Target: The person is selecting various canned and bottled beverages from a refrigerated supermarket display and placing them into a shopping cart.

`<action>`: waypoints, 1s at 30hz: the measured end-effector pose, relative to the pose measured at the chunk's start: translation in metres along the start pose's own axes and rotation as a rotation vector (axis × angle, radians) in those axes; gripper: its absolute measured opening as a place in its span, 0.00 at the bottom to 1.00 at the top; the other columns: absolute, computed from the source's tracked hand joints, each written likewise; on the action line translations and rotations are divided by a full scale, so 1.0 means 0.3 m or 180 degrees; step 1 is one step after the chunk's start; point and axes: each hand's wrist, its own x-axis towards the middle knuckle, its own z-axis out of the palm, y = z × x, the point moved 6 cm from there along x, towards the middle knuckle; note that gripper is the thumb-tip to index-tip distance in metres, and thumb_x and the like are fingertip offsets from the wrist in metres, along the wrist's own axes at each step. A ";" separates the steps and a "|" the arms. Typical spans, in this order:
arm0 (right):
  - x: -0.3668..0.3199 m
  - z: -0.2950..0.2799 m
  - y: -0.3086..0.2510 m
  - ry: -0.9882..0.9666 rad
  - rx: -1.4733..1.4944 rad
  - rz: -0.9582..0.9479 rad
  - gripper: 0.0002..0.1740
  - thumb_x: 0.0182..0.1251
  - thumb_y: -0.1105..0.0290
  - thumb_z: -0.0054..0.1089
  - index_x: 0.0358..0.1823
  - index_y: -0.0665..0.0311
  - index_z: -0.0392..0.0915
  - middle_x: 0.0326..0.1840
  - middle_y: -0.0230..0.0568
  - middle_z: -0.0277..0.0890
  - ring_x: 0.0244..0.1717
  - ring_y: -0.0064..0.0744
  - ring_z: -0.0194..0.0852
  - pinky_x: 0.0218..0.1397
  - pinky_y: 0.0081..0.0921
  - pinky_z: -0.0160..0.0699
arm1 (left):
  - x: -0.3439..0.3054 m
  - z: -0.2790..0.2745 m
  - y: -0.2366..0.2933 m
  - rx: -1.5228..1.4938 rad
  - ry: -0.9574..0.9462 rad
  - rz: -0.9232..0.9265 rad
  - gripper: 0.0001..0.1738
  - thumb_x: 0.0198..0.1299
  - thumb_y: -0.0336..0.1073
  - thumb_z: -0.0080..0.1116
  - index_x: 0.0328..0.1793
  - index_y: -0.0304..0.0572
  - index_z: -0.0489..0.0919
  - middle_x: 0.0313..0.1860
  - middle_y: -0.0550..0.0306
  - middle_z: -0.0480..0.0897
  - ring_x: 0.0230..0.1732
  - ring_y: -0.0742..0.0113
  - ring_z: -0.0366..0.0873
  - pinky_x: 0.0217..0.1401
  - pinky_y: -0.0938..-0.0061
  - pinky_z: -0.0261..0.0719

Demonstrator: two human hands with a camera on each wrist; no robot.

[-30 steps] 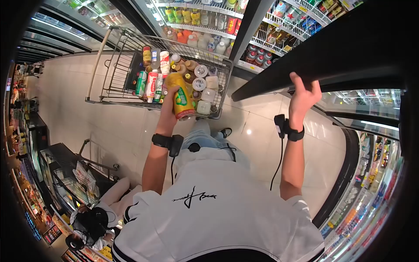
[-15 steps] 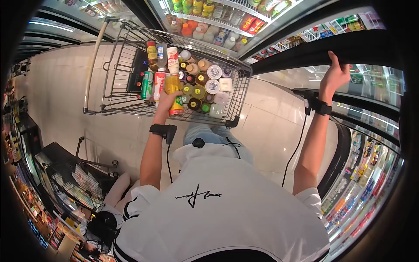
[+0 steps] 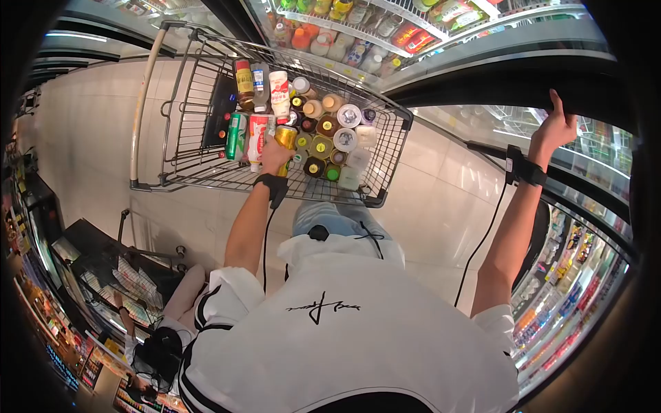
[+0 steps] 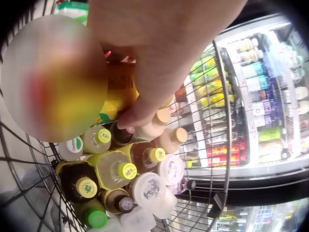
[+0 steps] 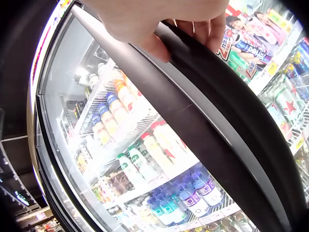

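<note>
The left hand (image 3: 277,157) grips a yellow can (image 3: 285,138) inside the shopping cart (image 3: 392,162), between a red-and-white bottle (image 3: 258,138) and rows of upright capped bottles. In the left wrist view, thumb and fingers of the hand (image 4: 149,63) wrap the yellow can (image 4: 120,87), just above the bottle with a yellow cap (image 4: 103,136). The right hand (image 3: 553,132) is at the black-framed fridge door (image 3: 509,77). Seen from the right wrist, its fingers curl over the edge of the dark door frame (image 5: 207,116), with the thumb on the near side.
Drinks line the shelves of the fridge (image 3: 358,31) behind the cart. A green can (image 3: 236,136) and a white bottle (image 3: 279,93) lie in the cart. At the lower left are a second cart (image 3: 103,275) and a person (image 3: 162,347). Tiled floor (image 3: 434,213) surrounds the wearer's legs.
The left hand has lowered the yellow can into the cart. The right hand has moved right with the fridge door, which stands wider open. The cart appears slightly farther right.
</note>
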 end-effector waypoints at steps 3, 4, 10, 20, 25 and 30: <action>0.028 -0.005 0.020 -0.0077 -0.0106 0.0010 0.10 0.55 0.80 0.71 0.40 0.70 0.87 0.38 0.36 0.85 0.35 0.22 0.79 0.38 0.20 0.77 | 0.052 0.058 0.013 0.0157 0.0042 -0.0157 0.48 0.33 0.44 0.79 0.59 0.32 0.62 0.47 0.32 0.82 0.51 0.37 0.82 0.54 0.55 0.80; 0.036 -0.003 0.028 -0.0123 -0.0120 0.0075 0.10 0.56 0.79 0.71 0.40 0.69 0.87 0.38 0.36 0.85 0.34 0.22 0.79 0.33 0.20 0.77 | 0.056 0.063 0.028 0.0054 0.0190 -0.0075 0.45 0.33 0.41 0.81 0.54 0.33 0.63 0.44 0.31 0.83 0.49 0.34 0.82 0.52 0.51 0.81; 0.047 0.016 0.044 -0.0147 -0.0138 0.0160 0.13 0.58 0.81 0.70 0.46 0.70 0.85 0.43 0.38 0.85 0.40 0.25 0.81 0.43 0.22 0.82 | 0.098 -0.004 0.067 -0.0077 0.0527 0.0119 0.44 0.35 0.40 0.80 0.56 0.33 0.64 0.47 0.30 0.81 0.51 0.34 0.79 0.53 0.50 0.78; 0.028 0.034 0.084 -0.0046 -0.0178 0.0112 0.12 0.62 0.71 0.71 0.45 0.65 0.85 0.42 0.34 0.83 0.39 0.22 0.79 0.36 0.24 0.80 | 0.110 -0.299 0.047 0.0023 0.1290 0.0161 0.43 0.35 0.42 0.80 0.55 0.34 0.66 0.51 0.34 0.73 0.54 0.36 0.73 0.57 0.50 0.74; -0.036 -0.002 0.133 -0.0197 -0.0174 0.0192 0.13 0.65 0.71 0.68 0.47 0.70 0.80 0.43 0.37 0.81 0.42 0.26 0.79 0.44 0.27 0.83 | 0.171 -0.489 -0.080 0.0054 0.1613 0.0123 0.40 0.34 0.39 0.79 0.53 0.34 0.67 0.51 0.38 0.75 0.53 0.37 0.75 0.55 0.51 0.76; -0.254 -0.057 0.203 -0.0220 -0.0472 0.0531 0.20 0.69 0.71 0.64 0.59 0.71 0.73 0.52 0.47 0.80 0.49 0.35 0.83 0.51 0.30 0.83 | 0.283 -0.594 -0.268 -0.0108 0.1411 0.0068 0.36 0.30 0.33 0.80 0.47 0.31 0.72 0.46 0.37 0.79 0.50 0.38 0.79 0.55 0.55 0.78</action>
